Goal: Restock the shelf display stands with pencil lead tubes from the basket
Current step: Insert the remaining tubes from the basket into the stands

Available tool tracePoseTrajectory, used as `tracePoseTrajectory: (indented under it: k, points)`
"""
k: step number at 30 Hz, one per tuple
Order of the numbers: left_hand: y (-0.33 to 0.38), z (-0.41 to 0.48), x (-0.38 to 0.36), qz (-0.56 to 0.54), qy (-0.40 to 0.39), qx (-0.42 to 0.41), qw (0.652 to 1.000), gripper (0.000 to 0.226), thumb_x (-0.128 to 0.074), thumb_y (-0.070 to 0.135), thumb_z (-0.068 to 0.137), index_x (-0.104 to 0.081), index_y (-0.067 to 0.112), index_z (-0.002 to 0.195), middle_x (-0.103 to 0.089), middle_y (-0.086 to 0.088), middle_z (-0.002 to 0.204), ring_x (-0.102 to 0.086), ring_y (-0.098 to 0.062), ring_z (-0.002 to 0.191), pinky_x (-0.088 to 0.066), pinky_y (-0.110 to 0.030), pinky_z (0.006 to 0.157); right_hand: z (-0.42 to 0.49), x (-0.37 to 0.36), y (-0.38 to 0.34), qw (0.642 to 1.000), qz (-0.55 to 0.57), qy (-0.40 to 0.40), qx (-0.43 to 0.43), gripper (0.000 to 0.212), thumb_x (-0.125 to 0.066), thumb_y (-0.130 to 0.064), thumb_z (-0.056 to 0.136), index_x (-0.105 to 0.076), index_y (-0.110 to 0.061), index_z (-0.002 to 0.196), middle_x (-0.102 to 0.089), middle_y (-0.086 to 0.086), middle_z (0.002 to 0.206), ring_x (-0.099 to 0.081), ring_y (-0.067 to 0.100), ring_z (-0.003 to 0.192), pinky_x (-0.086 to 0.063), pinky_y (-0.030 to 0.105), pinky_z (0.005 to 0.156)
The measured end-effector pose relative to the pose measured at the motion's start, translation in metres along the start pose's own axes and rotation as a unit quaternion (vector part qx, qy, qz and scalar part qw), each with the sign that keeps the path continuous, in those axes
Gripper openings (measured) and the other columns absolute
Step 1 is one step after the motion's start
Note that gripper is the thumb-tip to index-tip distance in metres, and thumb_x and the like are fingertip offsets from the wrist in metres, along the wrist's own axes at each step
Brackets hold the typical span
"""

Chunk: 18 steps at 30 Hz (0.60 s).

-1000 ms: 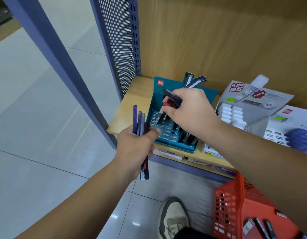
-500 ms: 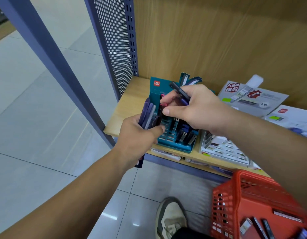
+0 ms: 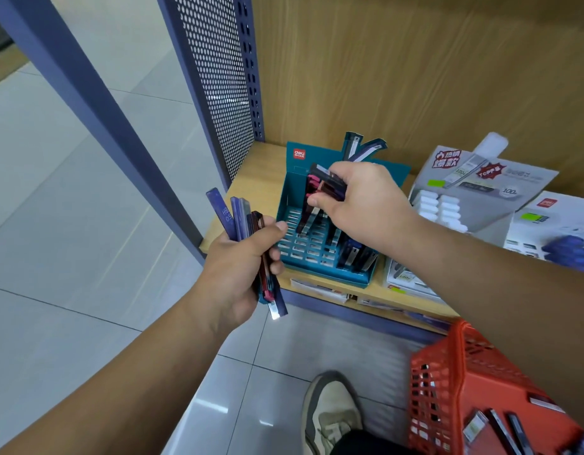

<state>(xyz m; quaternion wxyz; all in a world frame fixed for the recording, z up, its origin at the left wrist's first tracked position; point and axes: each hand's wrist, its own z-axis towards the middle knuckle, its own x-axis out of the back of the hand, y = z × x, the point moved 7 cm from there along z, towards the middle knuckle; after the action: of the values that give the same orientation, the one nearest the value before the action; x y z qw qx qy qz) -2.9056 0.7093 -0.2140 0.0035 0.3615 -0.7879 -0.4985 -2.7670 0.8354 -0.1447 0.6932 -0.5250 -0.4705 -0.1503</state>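
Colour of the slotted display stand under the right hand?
The display stand is teal, with a red logo on top; head view.

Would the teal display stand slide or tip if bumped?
The teal display stand looks like thin card with mostly empty slots, so probably light and apt to slide on the smooth shelf. Its low, wide base makes tipping unlikely.

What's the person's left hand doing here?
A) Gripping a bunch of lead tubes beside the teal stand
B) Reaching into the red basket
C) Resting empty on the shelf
A: the left hand grips a fan of lead tubes just left of the teal stand, well away from the red basket at lower right.
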Motion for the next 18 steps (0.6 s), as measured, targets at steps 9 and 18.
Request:
tracePoseTrajectory:
  k: [9,18]
  points:
    - [0.004,-0.001,-0.005,-0.005,-0.012,0.001,1.000,0.018,-0.078,0.007,0.088,-0.065,0.014,0.098,-0.060,-0.002,0.074,-0.049,-0.012,0.059,-0.042,-0.025,0.047,0.000,-0.001,-0.006,0.998,-0.060,-0.027,0.016,0.023,-0.071,-0.035,0.097,-0.052,-0.029,0.086,-0.051,-0.013,0.073,-0.050,0.007,0.068,-0.042,0.031,0.062]
    - [0.008,-0.005,-0.015,-0.041,-0.023,0.010,0.999,0.015,-0.073,0.007,0.092,-0.063,0.015,0.098,-0.061,0.000,0.070,-0.049,-0.012,0.057,-0.042,-0.023,0.050,0.006,-0.010,-0.036,0.985,-0.166,-0.028,0.026,0.016,-0.068,-0.039,0.097,-0.061,-0.024,0.098,-0.060,-0.003,0.088,-0.060,0.023,0.085,-0.042,0.034,0.062]
